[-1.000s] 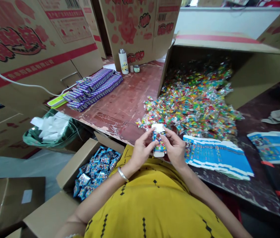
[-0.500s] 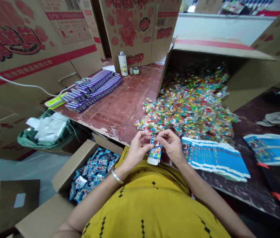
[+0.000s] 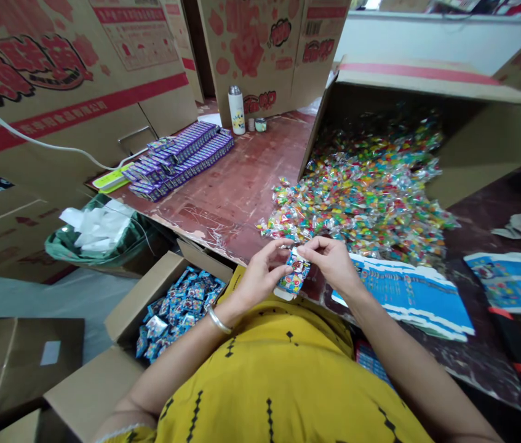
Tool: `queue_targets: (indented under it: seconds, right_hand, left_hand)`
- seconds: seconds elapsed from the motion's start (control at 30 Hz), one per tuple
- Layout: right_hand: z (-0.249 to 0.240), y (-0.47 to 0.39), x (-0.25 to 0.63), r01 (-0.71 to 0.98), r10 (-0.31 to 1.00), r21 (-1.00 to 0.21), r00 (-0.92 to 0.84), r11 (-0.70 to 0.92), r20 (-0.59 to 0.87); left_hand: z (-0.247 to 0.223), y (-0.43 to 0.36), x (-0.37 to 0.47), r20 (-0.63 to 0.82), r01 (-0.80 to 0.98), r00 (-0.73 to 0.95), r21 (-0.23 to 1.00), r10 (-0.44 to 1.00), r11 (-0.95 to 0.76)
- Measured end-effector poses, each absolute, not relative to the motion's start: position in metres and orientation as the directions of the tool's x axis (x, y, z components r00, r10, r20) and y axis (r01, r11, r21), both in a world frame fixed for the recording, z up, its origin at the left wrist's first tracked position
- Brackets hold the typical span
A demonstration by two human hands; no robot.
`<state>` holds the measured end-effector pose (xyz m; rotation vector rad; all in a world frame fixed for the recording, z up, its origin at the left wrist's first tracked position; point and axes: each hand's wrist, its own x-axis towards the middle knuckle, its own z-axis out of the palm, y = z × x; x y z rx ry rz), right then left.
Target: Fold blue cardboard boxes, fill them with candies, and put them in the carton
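Note:
A small printed blue box (image 3: 295, 274) is held between my two hands at the table's front edge, with a pale flap at its lower end. My left hand (image 3: 266, 274), with a bangle on the wrist, grips its left side between thumb and fingers. The fingertips of my right hand (image 3: 329, 261) pinch the box's top end. Just beyond lies a heap of clear-wrapped colourful candies (image 3: 361, 197), spilling from a tipped carton (image 3: 477, 147). Flat blue box blanks (image 3: 417, 298) lie overlapped beside my right hand.
Purple boxes (image 3: 181, 157) are stacked at the table's back left, near a white bottle (image 3: 237, 111). Below left, an open carton (image 3: 144, 298) holds blue packets (image 3: 181, 307), near a green bag (image 3: 71, 246). At right lie more blanks (image 3: 513, 277) and a black-and-red object (image 3: 518, 351).
The view has shifted, so the scene sits slightly further right. The small box is tilted more, and my right hand has turned over its top end.

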<state>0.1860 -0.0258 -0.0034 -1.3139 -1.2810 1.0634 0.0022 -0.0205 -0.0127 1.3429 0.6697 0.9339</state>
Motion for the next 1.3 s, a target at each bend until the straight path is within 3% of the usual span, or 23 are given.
queue_targets:
  seconds: [0.17,0.27,0.37,0.43,0.5,0.6,0.73,0.8,0.9,1.0,1.07,1.17,1.3]
  right_hand:
    - [0.000,-0.044,0.173,0.331,0.947,-0.900,0.050,0.283,0.316]
    - [0.000,-0.051,0.177,0.380,0.942,-0.870,-0.010,0.313,0.335]
    - [0.001,-0.047,0.206,0.531,0.958,-0.812,0.003,0.242,0.287]
    - [0.000,-0.040,0.232,0.730,0.942,-0.676,0.148,0.100,0.300]
    - [-0.004,-0.031,0.255,0.903,0.907,-0.422,0.242,-0.080,0.345]
    - [-0.014,-0.016,0.267,0.974,0.929,-0.102,0.225,-0.204,0.295]
    - [-0.023,-0.001,0.262,0.982,0.955,0.035,0.174,-0.188,0.240]
    - [-0.021,0.001,0.263,0.984,0.949,-0.019,0.175,-0.176,0.263]
    - [-0.007,-0.007,0.267,0.937,0.921,-0.340,0.198,-0.078,0.334]
    - [0.012,-0.022,0.257,0.671,0.893,-0.737,0.278,0.084,0.355]
    - [0.023,-0.030,0.240,0.468,0.889,-0.868,0.310,0.167,0.338]
    - [0.030,-0.035,0.214,0.378,0.898,-0.901,0.286,0.215,0.334]
    - [0.025,-0.034,0.197,0.529,0.892,-0.812,0.206,0.245,0.403]
  left_hand:
    - [-0.015,-0.022,0.005,0.051,-0.151,0.437,0.988,0.898,0.017]
    - [-0.015,-0.021,0.005,0.008,-0.151,0.444,0.986,0.896,0.066]
    - [-0.014,-0.015,0.001,-0.030,-0.180,0.431,0.976,0.902,0.119]
    - [-0.015,-0.008,-0.004,-0.057,-0.183,0.374,0.974,0.926,0.134]
    - [-0.017,-0.002,-0.008,-0.098,-0.163,0.317,0.974,0.943,0.156]
    - [-0.022,0.000,-0.009,-0.193,-0.157,0.300,0.956,0.934,0.248]
    - [-0.025,-0.006,-0.005,-0.259,-0.217,0.372,0.909,0.891,0.355]
    - [-0.026,-0.008,-0.004,-0.268,-0.213,0.435,0.897,0.860,0.387]
    - [-0.031,-0.008,-0.002,-0.253,-0.148,0.498,0.918,0.829,0.369]
    - [-0.038,-0.010,0.003,-0.180,-0.106,0.530,0.955,0.828,0.276]
    - [-0.040,-0.013,0.008,-0.116,-0.099,0.554,0.974,0.824,0.203]
    - [-0.036,-0.019,0.014,-0.055,-0.082,0.568,0.989,0.821,0.123]
    - [-0.027,-0.023,0.016,-0.044,-0.119,0.552,0.984,0.833,0.130]
